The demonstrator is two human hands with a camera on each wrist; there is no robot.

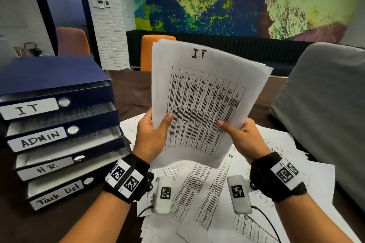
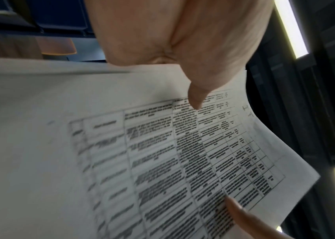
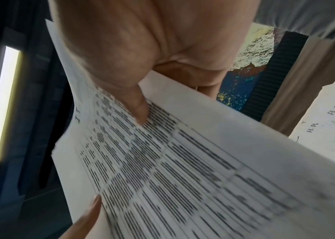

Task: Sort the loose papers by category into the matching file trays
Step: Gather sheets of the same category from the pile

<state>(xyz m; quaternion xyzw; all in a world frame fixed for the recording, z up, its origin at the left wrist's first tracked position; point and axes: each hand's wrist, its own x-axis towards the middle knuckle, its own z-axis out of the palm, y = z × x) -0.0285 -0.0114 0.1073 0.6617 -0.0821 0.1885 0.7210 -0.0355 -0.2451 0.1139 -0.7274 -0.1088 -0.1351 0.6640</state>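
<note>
While both hands — left hand point(image 1: 151, 136), right hand point(image 1: 242, 137) — pinch it, the I.T sheaf point(image 1: 205, 92) shows dense printed tables.

A sheaf of papers point(image 1: 205, 92) headed "I.T", printed with a table, stood nearly upright above the loose papers point(image 1: 217, 193) scattered near. At left sat stacked blue file trays point(image 1: 59, 124) labelled IT, ADMIN, HR, Task list.

Right hand point(image 3: 142, 48) up close, thumb point(image 3: 140, 110) pressed down on the printed sheet point(image 3: 183, 161), a dense table with "IT" handwritten near its far edge. Another fingertip point(image 3: 95, 203) touches the sheet's lower left edge. Off to the right, papers point(image 3: 330, 126) marked "H.R" lie flat. A mural point(image 3: 250, 64) shows behind the hand.
</note>
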